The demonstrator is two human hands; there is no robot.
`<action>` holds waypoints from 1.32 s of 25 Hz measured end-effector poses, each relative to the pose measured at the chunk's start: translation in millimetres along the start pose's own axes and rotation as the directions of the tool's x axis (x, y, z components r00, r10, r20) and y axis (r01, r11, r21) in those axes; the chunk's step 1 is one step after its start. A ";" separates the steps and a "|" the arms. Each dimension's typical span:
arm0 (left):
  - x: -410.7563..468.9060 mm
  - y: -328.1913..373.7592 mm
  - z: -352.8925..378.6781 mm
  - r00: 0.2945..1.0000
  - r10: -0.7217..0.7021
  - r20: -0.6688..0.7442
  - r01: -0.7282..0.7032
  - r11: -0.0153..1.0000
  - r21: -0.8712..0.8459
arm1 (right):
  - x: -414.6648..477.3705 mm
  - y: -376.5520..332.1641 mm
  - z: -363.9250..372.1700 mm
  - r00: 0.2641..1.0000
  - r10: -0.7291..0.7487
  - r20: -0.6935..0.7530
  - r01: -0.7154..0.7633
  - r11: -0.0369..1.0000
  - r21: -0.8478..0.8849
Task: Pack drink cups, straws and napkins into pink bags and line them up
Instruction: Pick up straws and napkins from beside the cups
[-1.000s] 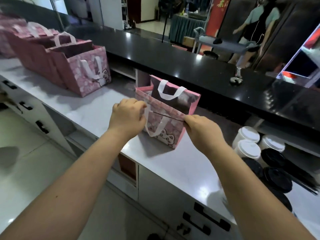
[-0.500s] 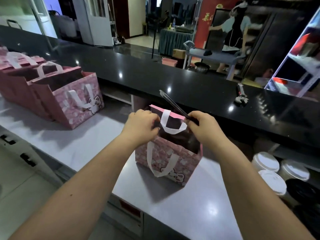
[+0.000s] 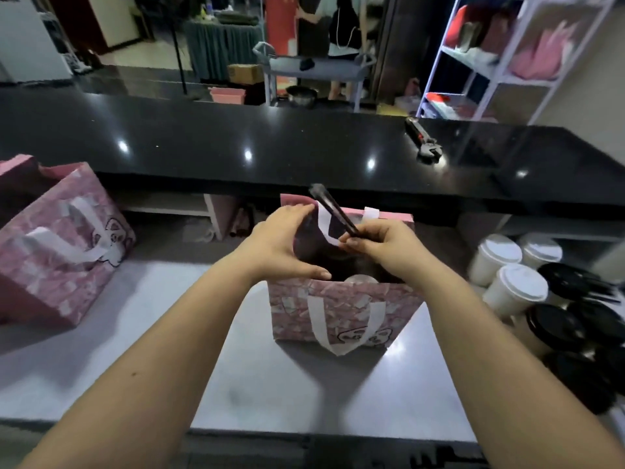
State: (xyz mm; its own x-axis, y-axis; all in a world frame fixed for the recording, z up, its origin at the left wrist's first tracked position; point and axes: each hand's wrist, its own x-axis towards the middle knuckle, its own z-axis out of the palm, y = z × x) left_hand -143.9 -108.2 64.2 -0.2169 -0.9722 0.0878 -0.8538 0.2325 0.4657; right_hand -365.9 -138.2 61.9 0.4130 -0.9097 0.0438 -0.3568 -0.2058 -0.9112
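On the counter [image 3: 169,350], lidded cups [image 3: 517,289] stand beside the pink bag [image 3: 341,309].

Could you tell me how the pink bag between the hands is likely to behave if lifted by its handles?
Probably soft, not stiff: the bag looks creased, and the left hand spreads its mouth. With a cup inside, it should hang bottom-heavy and hardly tip. The flat handle droops, so likely floppy.

Black straw [image 3: 334,211] — aslant over pink bag [image 3: 399,308]
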 end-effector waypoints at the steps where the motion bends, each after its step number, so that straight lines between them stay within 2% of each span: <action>1: 2.1 -4.0 1.3 1.000 0.000 0.029 0.000 1.000 -0.011 | -0.4 0.8 -1.7 1.000 0.024 0.013 -0.023 0.997 -0.077; 3: 3.4 -9.5 3.9 0.998 0.004 0.062 0.000 0.998 -0.058 | 3.5 3.8 -4.4 0.998 0.066 0.003 -0.060 0.926 -0.374; 5: 3.4 -14.1 2.7 0.998 0.017 0.054 -0.012 0.994 -0.104 | 11.7 5.0 -2.1 0.992 0.122 -0.019 -0.102 0.720 -0.686; 7: 2.8 -17.9 0.2 0.998 0.041 0.042 -0.037 0.996 -0.084 | 19.1 1.5 5.1 0.984 0.173 -0.053 -0.141 0.548 -0.825; 9: 2.3 -18.0 -0.2 0.998 0.066 0.023 -0.067 0.998 0.009 | 22.9 -2.3 11.7 0.980 0.188 -0.071 -0.155 0.485 -0.861; 13: 0.6 -6.6 3.9 0.979 0.160 -0.128 -0.119 0.952 0.283 | 18.1 -11.3 10.2 0.974 0.210 -0.082 -0.178 0.494 -0.851; 18: -12.3 17.3 4.2 0.953 0.198 -0.229 -0.076 0.888 0.453 | -14.4 -29.6 -5.4 0.987 0.143 -0.075 -0.139 0.509 -0.850; 22: -13.4 65.0 3.9 0.942 0.228 -0.246 -0.109 0.902 0.419 | -53.4 -50.4 -29.6 0.993 0.043 -0.113 -0.119 0.514 -0.849; 26: -15.1 142.5 38.4 0.929 0.293 -0.226 -0.192 0.905 0.381 | -127.4 -37.6 -68.8 0.964 -0.080 -0.252 -0.166 0.558 -0.813; 29: -22.6 200.3 80.5 0.928 0.313 -0.202 -0.237 0.915 0.327 | -188.5 -9.6 -103.7 0.943 -0.095 -0.319 -0.216 0.555 -0.803; 31: -28.7 258.8 122.3 0.921 0.347 -0.180 -0.284 0.911 0.300 | -248.9 13.5 -140.8 0.913 -0.063 -0.403 -0.300 0.567 -0.767; 33: -36.7 281.4 145.5 0.929 0.328 -0.171 -0.283 0.928 0.244 | -277.1 31.7 -151.6 0.913 -0.032 -0.407 -0.321 0.560 -0.764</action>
State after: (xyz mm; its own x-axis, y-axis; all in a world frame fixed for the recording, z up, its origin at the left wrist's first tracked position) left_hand -445.1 -3.3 63.8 -0.4012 -0.8313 0.3848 -0.8460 0.4973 0.1923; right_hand -618.8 52.6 83.0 0.0479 -0.9706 0.2361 -0.9724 -0.0993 -0.2109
